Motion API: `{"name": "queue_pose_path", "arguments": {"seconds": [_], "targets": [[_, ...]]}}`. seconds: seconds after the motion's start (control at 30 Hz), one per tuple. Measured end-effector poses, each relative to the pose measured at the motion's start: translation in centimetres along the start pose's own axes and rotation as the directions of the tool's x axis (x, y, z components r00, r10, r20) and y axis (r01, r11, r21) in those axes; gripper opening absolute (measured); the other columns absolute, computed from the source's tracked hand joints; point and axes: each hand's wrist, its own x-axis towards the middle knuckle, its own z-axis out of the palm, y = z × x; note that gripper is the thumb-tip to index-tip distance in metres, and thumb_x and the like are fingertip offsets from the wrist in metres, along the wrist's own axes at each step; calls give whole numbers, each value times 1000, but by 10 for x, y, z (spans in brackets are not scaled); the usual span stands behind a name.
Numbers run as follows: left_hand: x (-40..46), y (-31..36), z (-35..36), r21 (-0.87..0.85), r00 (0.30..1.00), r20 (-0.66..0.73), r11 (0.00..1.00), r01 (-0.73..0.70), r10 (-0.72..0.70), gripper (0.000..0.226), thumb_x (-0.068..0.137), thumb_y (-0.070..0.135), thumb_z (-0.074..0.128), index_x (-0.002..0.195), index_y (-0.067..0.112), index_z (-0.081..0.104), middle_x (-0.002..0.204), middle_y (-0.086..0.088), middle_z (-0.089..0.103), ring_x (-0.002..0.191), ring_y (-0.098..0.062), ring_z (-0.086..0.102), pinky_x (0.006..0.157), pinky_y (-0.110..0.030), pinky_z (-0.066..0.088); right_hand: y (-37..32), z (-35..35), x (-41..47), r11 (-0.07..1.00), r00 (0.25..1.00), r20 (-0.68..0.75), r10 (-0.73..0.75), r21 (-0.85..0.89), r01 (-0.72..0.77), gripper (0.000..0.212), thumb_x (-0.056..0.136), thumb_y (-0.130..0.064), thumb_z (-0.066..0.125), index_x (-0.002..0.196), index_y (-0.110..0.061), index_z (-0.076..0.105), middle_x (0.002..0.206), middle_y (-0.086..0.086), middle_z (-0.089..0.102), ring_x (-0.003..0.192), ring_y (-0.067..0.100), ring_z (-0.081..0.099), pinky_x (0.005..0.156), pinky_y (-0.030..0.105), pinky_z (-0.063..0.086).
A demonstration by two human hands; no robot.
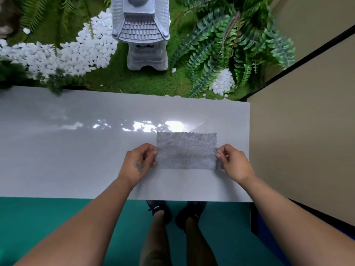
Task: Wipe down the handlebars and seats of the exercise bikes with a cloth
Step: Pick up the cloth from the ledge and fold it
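Fingertips pinch the cloth (186,150) at its 2 short edges: the left hand (138,162) grips the left edge, the right hand (233,162) the right, each with thumb and curled fingers closed on the fabric. The cloth lies flat between them, spread as a rectangle on the ledge (76,150), near its right end and just beside the wall (299,143).

It is grey and looks fuzzy, like microfibre, with a scalloped far edge; it appears folded or doubled, though I cannot tell for sure. The ledge is smooth, pale and glossy, with bright glare just beyond the cloth.

No bike, handlebar or seat is in view, so this reads as preparation: laying out or folding the cloth before any wiping. The next move likely calls for folding it to a handy pad or lifting it in 1 hand, then turning away toward the bikes.

Beyond the ledge sits a decorative garden: a grey stone lantern (143,31) with a tiled roof, white pebbles (76,52) in a curved band, ferns (230,47) and green turf. Below, 2 dark shoes (159,210) stand on a teal floor (48,223).
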Motion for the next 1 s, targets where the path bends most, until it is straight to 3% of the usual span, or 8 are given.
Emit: {"name": "queue_pose_path", "arguments": {"seconds": [0.33,0.6,1.0], "targets": [[46,-3,12,-3,1000,-22,1000,-14,14,9,104,25,68,96,27,72,70,-1,71,66,-20,74,80,-46,64,0,2,51,998,995,-80,57,-7,-58,6,105,-27,62,101,-25,65,90,-6,71,83,15,64,64,20,41],[60,-5,15,38,999,-48,999,5,-3,10,104,29,67,94,28,70,70,4,70,68,-16,73,81,-42,63,2,7,63,996,994,-90,66,-46,-70,7,105,-31,61,103,-26,64,88,-4,70,87,24,65,77,35,49],[67,-15,21,79,993,-117,997,-15,24,13,105,41,63,96,32,68,73,5,68,70,-21,71,75,-46,62,-4,17,63,998,976,-207,66,5,-66,14,106,-35,57,93,-29,60,79,-11,66,78,20,63,65,35,44]]}}
